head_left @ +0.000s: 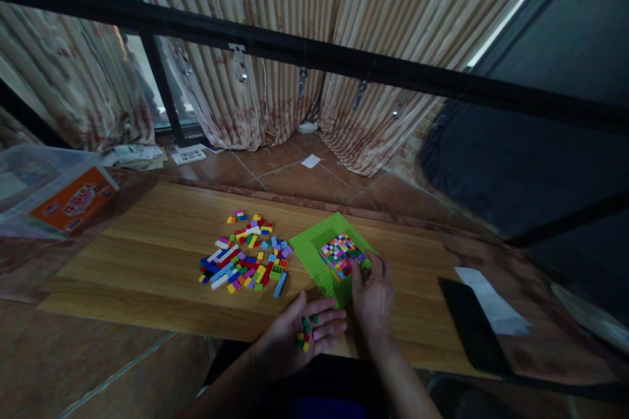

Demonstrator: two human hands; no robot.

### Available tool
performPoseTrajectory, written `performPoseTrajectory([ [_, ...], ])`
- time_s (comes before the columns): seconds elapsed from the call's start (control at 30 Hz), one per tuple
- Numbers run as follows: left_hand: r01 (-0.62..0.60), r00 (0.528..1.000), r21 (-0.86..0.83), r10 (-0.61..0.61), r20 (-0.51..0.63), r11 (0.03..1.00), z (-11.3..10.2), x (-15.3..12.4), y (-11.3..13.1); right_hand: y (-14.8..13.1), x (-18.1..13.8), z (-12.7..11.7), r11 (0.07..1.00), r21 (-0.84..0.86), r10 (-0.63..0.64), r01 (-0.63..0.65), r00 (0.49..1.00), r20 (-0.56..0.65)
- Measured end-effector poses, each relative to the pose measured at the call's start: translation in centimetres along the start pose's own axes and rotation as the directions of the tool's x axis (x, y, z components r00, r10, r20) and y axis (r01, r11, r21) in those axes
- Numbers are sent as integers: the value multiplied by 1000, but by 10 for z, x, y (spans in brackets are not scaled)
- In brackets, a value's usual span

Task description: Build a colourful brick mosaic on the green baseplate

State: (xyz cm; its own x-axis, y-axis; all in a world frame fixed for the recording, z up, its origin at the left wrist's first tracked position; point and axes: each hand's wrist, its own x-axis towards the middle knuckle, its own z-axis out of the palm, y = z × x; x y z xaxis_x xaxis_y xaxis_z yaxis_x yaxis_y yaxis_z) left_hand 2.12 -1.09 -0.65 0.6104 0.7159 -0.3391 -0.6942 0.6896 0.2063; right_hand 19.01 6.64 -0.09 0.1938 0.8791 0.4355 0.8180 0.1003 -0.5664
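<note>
Right hand [372, 294] is pressing fingertips on the near edge of the brick mosaic [341, 254] on the green baseplate [314, 255] — whether it is pinching a brick, cannot tell. Left hand [299, 334], at its 8 o'clock, is lying palm-up, cupping small bricks [304, 335] — loose pile [246, 258] at 10 o'clock.

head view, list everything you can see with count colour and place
loose bricks: many, mixed colours, heaped on the table left of the baseplate
baseplate: one, green, table centre
brick block: one, multicoloured, on the baseplate
table: one, wooden, across the view
box: one, orange, inside a clear container at far left
dark flat object: one, black, table right
paper: one, white, beside the dark object
curtains: striped beige, behind the table
left hand: palm up, holding a few small bricks
right hand: fingertips at the brick block
</note>
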Motion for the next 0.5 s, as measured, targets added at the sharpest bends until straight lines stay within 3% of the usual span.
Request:
performPoseTrajectory([
  [0.3,-25,1000,0,25,20,1000,-2,0,-1,-5,2,0,998,51,-26,23,998,60],
  [0.5,-52,999,-33,52,3,998,4,-2,0,-5,-1,-18,989,149,11,-17,999,37],
])
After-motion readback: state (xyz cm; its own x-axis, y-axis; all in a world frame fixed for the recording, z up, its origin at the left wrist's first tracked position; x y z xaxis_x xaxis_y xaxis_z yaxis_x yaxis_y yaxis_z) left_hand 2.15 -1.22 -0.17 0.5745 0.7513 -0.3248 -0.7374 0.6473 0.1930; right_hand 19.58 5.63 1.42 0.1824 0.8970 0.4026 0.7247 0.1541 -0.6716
